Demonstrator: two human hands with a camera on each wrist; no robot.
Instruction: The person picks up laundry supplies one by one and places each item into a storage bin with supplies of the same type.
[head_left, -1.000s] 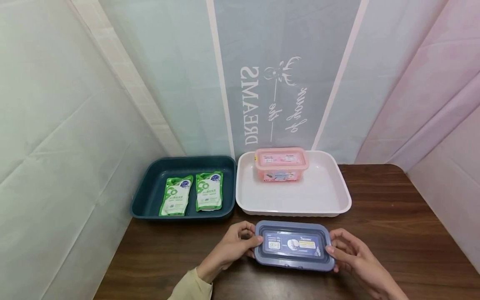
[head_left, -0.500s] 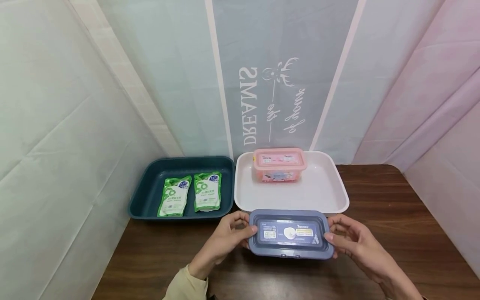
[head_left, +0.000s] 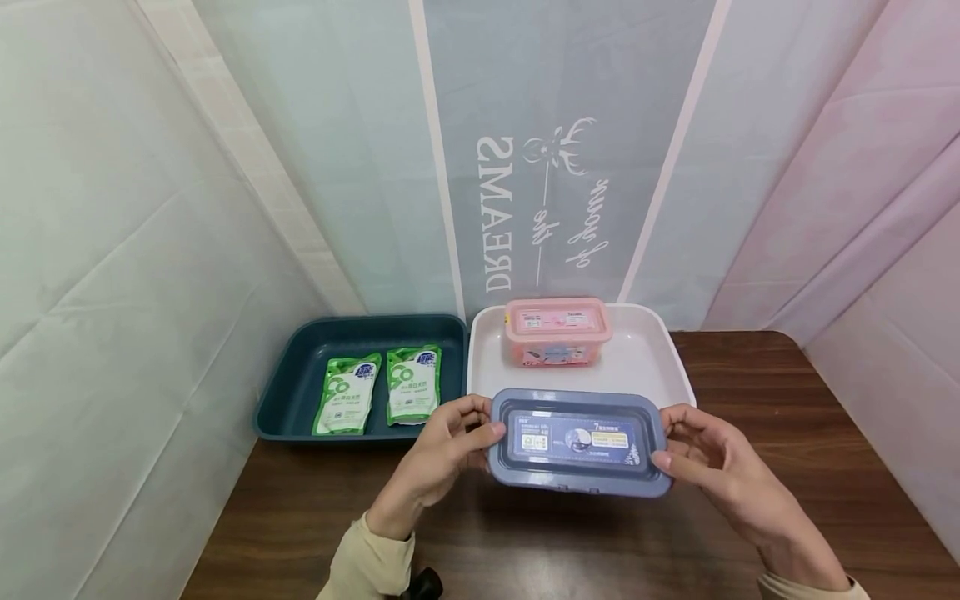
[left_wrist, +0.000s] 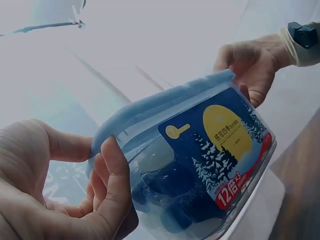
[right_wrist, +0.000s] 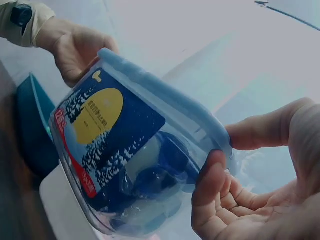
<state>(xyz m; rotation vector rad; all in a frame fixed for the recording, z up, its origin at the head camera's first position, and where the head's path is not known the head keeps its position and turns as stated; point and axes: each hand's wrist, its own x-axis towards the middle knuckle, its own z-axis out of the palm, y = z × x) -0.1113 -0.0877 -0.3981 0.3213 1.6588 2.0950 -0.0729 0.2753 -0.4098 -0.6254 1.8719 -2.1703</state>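
A clear plastic tub with a blue-grey lid (head_left: 577, 479) hangs above the table, just in front of the white tray (head_left: 652, 371). My left hand (head_left: 446, 446) grips its left end, thumb on the lid's rim and fingers below. At the opposite end my right hand (head_left: 723, 471) holds it the same way. Both wrist views show the tub's side, with a dark blue snowy-tree label (left_wrist: 215, 145) and blue and pale pods (right_wrist: 155, 175) inside. A pink lidded tub (head_left: 558, 333) stands at the back of the white tray, which the held tub partly hides.
Left of the white tray, a dark teal tray (head_left: 296, 417) holds two green-and-white pouches (head_left: 347, 396) (head_left: 414, 385). Curtains (head_left: 360, 167) stand behind and at both sides of the brown wooden table (head_left: 300, 517). A black object (head_left: 424, 583) shows by the left cuff.
Both hands have raised the blue-lidded tub and carried it forward, away from the body. It now overlaps the white tray's front edge in the head view. The trays' contents stay put.
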